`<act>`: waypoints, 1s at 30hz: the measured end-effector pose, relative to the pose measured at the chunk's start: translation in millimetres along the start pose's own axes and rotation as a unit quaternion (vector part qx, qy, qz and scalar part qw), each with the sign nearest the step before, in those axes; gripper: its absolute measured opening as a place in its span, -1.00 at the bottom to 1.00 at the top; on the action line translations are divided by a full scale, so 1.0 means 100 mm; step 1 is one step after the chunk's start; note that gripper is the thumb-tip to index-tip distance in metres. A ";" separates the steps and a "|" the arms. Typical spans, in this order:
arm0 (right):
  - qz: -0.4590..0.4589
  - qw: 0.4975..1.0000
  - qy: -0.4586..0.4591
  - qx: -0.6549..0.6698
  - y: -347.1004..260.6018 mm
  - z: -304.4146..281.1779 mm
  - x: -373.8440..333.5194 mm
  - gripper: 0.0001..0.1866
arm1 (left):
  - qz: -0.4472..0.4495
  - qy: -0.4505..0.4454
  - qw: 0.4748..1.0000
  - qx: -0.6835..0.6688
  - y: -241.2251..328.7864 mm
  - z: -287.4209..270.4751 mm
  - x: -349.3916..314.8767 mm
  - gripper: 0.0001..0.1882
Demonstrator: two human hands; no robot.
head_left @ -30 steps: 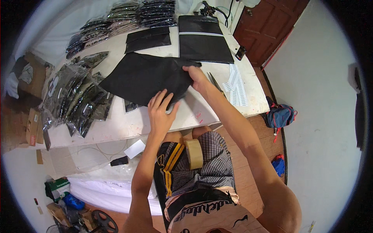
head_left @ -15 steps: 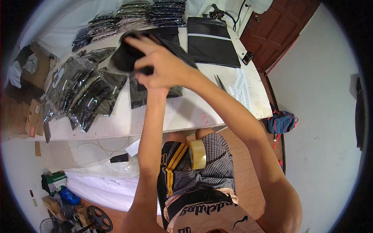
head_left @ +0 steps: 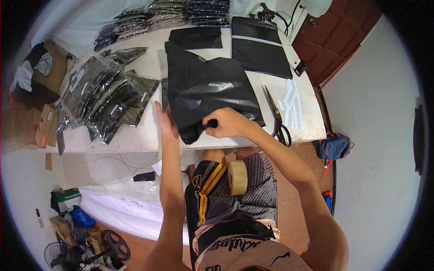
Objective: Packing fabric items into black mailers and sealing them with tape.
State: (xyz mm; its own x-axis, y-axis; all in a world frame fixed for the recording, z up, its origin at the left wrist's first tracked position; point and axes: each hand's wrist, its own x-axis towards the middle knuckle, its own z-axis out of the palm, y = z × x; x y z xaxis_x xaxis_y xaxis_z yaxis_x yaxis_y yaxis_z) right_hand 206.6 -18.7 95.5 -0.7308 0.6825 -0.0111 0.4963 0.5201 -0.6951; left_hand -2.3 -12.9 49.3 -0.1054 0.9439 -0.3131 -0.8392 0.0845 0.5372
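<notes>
A large black plastic mailing bag (head_left: 210, 83) lies spread and creased over the front middle of the table. My right hand (head_left: 228, 123) is closed on its near edge, fingers bunched around the plastic. Beside the bag's left edge is my left hand (head_left: 166, 121), with one digit stretched out and the other fingers partly hidden by the plastic. A dark strip of a clear-wrapped package (head_left: 165, 88) peeks out from under the bag's left side; the rest of it is covered.
Scissors (head_left: 276, 118) and printed label strips (head_left: 291, 106) lie to the right. Black bags (head_left: 262, 56) are stacked behind, near a small black device (head_left: 300, 67). Clear-wrapped garments (head_left: 108, 97) spread out at left; more piles (head_left: 167, 13) line the back. A tape roll (head_left: 237, 177) rests on my lap.
My hands have come nearer and moved apart. The black bag, bunched under my hands before, now lies spread toward the front edge. The scissors, partly hidden before, now show whole.
</notes>
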 end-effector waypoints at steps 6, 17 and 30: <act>0.070 0.988 -0.139 -0.014 -0.13 0.17 -0.11 -0.46 | -0.016 -0.049 0.985 0.164 0.31 -0.31 0.63 -0.57; 0.196 0.972 -0.126 -0.034 0.30 0.27 0.01 -0.09 | 0.078 0.009 0.941 0.331 0.26 -0.33 1.00 -0.60; 0.190 0.981 0.022 0.029 0.80 0.24 0.44 -0.23 | 0.360 0.157 0.566 0.725 0.25 -0.56 0.94 -0.59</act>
State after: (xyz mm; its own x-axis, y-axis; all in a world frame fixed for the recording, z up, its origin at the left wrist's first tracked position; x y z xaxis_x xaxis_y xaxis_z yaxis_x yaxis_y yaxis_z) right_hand 203.2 41.0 22.0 -0.4757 0.8441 -0.2474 0.7014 0.1943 -0.6857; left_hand -62.9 60.2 -10.5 -0.4224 0.8161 0.3945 0.7770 0.1018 0.6212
